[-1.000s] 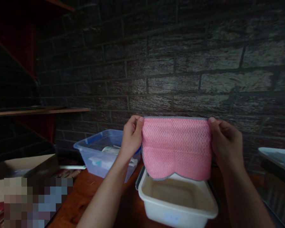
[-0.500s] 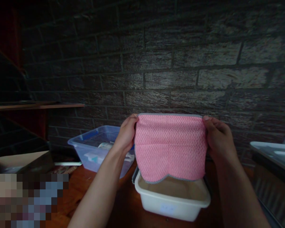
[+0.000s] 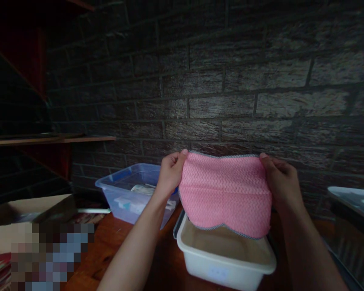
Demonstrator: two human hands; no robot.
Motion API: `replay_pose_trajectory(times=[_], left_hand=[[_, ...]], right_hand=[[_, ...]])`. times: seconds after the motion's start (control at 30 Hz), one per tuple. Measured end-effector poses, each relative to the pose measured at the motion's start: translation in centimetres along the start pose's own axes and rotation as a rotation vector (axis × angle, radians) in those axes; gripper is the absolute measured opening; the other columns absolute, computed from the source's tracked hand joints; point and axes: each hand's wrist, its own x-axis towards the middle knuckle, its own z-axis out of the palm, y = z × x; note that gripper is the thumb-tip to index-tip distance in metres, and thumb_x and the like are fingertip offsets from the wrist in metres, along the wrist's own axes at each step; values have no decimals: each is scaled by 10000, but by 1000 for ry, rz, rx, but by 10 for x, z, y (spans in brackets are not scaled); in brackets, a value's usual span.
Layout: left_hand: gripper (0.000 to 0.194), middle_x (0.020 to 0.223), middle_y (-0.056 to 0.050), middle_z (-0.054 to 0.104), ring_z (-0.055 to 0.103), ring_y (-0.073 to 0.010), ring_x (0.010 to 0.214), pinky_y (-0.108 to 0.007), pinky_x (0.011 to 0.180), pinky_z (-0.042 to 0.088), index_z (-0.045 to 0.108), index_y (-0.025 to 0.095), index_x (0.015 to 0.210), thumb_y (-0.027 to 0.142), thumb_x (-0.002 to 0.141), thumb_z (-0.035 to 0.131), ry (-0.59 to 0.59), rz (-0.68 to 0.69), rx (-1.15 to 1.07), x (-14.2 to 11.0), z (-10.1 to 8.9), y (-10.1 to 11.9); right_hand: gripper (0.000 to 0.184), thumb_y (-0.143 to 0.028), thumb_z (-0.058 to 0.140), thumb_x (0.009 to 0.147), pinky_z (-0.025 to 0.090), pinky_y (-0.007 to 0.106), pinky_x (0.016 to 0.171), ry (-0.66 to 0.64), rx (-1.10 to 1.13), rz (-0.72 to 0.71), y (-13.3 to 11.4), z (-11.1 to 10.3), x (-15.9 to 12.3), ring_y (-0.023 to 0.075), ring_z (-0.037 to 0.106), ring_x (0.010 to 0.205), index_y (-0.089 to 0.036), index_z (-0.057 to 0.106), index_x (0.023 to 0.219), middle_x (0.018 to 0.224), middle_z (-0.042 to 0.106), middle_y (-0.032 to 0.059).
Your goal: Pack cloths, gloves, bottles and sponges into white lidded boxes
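Note:
A pink waffle-textured cloth (image 3: 226,192) with grey stitched edging hangs folded between both hands. My left hand (image 3: 170,173) pinches its upper left corner and my right hand (image 3: 280,182) pinches its upper right corner. The cloth is held above a white plastic tub (image 3: 227,264) that stands on a reddish wooden table (image 3: 109,246). The cloth's lower edge hangs just over the tub's far rim and hides part of it.
A clear blue plastic bin (image 3: 130,194) holding white items stands at the back left, behind my left arm. A dark brick wall (image 3: 230,81) runs across the back. A wooden shelf (image 3: 54,140) juts out at the left. A grey tray edge (image 3: 354,202) shows at right.
The cloth has sunk a little and tilted away at the top, its lower edge now closer to the tub. Both hands keep their pinch on the corners.

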Motion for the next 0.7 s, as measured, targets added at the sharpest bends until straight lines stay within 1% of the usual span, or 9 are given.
replay_pose_trajectory(times=[0.1,0.2,0.23,0.3,0.4,0.47,0.6,0.63,0.7], left_hand=[[407,599,30,523,416,-92,529,-230,514,296,594,166,650,486,887,679,-48,-111,-182,-1,-1,3],[173,703,3,622,529,-118,615,-230,590,393,661,155,732,301,806,718,-52,-201,-366,-1,-2,10],[93,748,-8,649,562,-129,657,-235,627,421,678,151,765,240,773,702,-51,-208,-396,-1,-3,12],[97,828,-26,677,603,-147,729,-248,692,453,691,148,821,181,735,659,-60,-210,-423,-2,-3,17],[79,846,-13,649,584,-142,731,-244,693,443,652,172,851,211,782,654,-47,-177,-431,-1,-1,18],[98,801,10,593,535,-133,702,-234,668,408,602,195,834,281,864,638,27,-64,-306,-1,-1,14],[181,814,7,563,514,-154,781,-249,713,371,582,208,877,331,991,515,207,264,229,-1,-1,4],[179,825,3,569,517,-161,799,-256,722,369,587,207,893,323,997,499,209,293,312,0,-1,2],[154,798,6,565,511,-166,778,-261,700,364,598,204,877,294,973,518,184,242,318,2,-3,-2]], right_hand=[[284,-432,765,745,336,291,407,55,46,153,9,-2,6,149,449,482,-185,662,652,558,524,-18],[192,-291,722,712,314,282,377,51,141,245,13,-2,9,140,418,450,-202,599,594,522,466,-39],[182,-258,709,702,310,274,379,42,192,245,12,-1,9,133,408,447,-204,581,584,519,451,-46],[146,-221,714,693,339,253,412,20,304,190,8,1,8,122,432,480,-196,598,608,559,488,-47],[126,-276,768,735,392,230,493,-56,393,57,1,6,2,115,492,564,-184,683,724,661,577,-32],[187,-363,765,797,396,232,520,-101,363,-11,-1,8,-1,115,497,577,-184,712,783,673,591,-25],[303,-440,700,876,361,242,518,-96,228,-103,2,10,-4,111,457,556,-177,690,727,634,557,-23],[314,-438,692,881,349,242,510,-91,208,-107,4,9,-3,110,445,550,-177,677,706,627,545,-26],[303,-396,696,863,311,245,481,-80,203,-78,7,8,-2,106,410,520,-180,644,656,592,507,-36]])
